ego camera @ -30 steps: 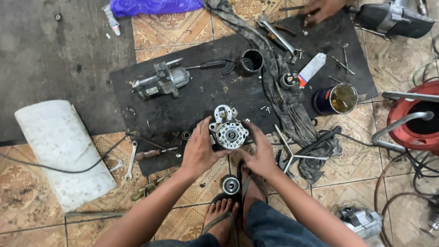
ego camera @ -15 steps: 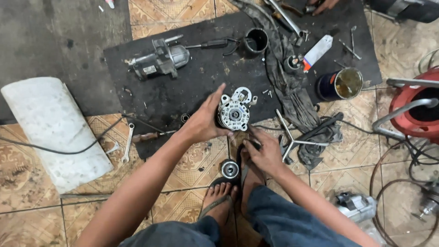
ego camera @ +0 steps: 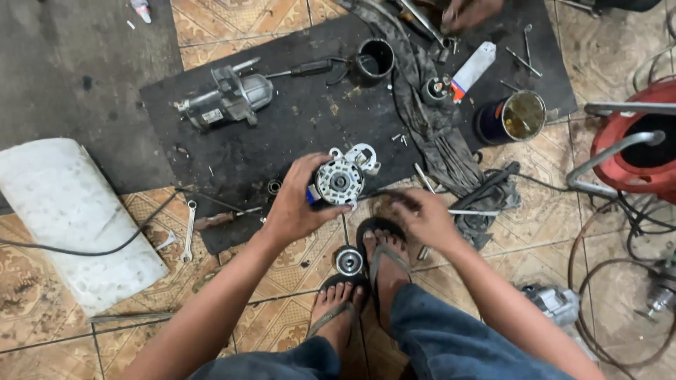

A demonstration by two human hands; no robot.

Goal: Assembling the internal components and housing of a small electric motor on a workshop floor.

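My left hand (ego camera: 296,205) grips a round silver motor end-housing (ego camera: 339,181) with a white face, holding it just above the near edge of a black mat (ego camera: 282,134). My right hand (ego camera: 426,218) is lower and to the right, above my sandalled feet. Its blurred fingers bend down over a thin dark rod (ego camera: 377,193) at the mat's edge, and I cannot tell whether they grip it. A small round metal part (ego camera: 348,261) lies on the tiles between my feet.
On the mat lie a starter motor (ego camera: 229,98), a screwdriver (ego camera: 303,69), a black cup (ego camera: 374,60), a dirty rag (ego camera: 429,134) and an open tin (ego camera: 517,116). A white sack (ego camera: 63,211) and a wrench (ego camera: 189,229) lie left. A red frame (ego camera: 634,141) stands right. Another person's hand (ego camera: 472,10) works at the top.
My right hand has let go of the housing and dropped to the mat's edge on the right. My left hand alone now holds the housing, turned slightly.
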